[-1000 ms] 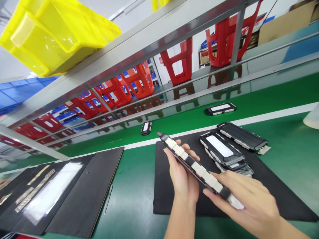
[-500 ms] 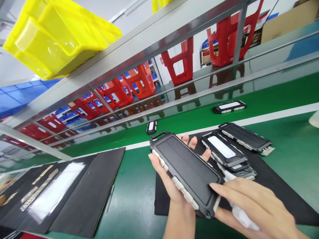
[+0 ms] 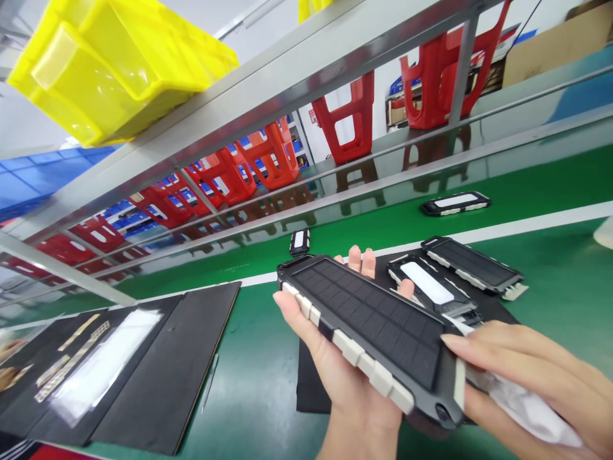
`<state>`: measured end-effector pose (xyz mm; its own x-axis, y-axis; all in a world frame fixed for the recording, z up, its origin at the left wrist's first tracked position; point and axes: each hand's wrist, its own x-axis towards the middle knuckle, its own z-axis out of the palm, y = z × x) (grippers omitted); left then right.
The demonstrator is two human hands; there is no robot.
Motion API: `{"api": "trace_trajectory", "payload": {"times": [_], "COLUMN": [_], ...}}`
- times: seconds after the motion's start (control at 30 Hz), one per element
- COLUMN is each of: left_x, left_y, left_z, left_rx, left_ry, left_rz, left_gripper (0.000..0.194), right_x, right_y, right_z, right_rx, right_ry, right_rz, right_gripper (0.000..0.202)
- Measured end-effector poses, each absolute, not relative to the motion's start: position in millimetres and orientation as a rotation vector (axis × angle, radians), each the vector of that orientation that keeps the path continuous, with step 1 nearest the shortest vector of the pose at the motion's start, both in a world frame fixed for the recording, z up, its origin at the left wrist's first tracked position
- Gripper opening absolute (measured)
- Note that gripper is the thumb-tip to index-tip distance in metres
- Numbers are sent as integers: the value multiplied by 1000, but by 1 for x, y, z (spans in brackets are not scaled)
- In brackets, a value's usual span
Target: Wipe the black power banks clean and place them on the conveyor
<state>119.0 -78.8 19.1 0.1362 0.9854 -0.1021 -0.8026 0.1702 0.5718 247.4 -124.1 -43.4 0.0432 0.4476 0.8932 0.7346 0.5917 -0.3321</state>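
A black solar power bank [image 3: 368, 319] with off-white side grips lies tilted across my left hand [image 3: 357, 402], panel side up. The fingers wrap round it from below, tips showing past its far edge. At its near right end my right hand [image 3: 541, 370] has the thumb against the corner and the other fingers partly hidden behind. A crumpled white cloth [image 3: 531, 409] is tucked in that hand. Just beyond, another power bank [image 3: 428, 281] with a white panel rests on a black mat [image 3: 311, 383]; beside it lies one with its solar panel up [image 3: 474, 265].
On the green conveyor belt [image 3: 373, 223] sit a far power bank [image 3: 457, 203] and a smaller-looking one [image 3: 300, 241]. A black board [image 3: 167, 370] carries clear plastic sheets [image 3: 105, 364] and strips at left. Another person's hand [image 3: 9, 377] shows there. A metal shelf rail [image 3: 268, 96] holds a yellow bin [image 3: 119, 70].
The power bank in my left hand has come closer and tipped, so its panel's cell grid shows. My right hand has moved right with the cloth. Both power banks on the belt have shifted right.
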Motion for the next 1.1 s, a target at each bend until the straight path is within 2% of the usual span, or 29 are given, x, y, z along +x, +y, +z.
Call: {"api": "trace_trajectory", "payload": {"times": [0.17, 0.43, 0.73, 0.93, 1.1], "left_x": [119, 118, 118, 116, 126], "left_y": [-80, -80, -81, -75, -69], "left_z": [20, 21, 23, 18, 15], "left_rx": [430, 399, 336, 298, 400], "left_ry": [521, 538, 459, 346, 265], "left_rz": [1351, 1355, 1369, 1264, 1243], "left_gripper": [70, 79, 71, 63, 66], "right_x": [245, 248, 246, 248, 251], "right_y": [-121, -121, -117, -120, -129], "right_z": [-43, -44, -23, -30, -55], "right_rx": [-978, -973, -953, -918, -972], "right_ry": [-1631, -1612, -1666, -1609, -1614], "right_rz": [-340, -271, -296, -279, -169], "right_gripper": [50, 23, 8, 18, 51]}}
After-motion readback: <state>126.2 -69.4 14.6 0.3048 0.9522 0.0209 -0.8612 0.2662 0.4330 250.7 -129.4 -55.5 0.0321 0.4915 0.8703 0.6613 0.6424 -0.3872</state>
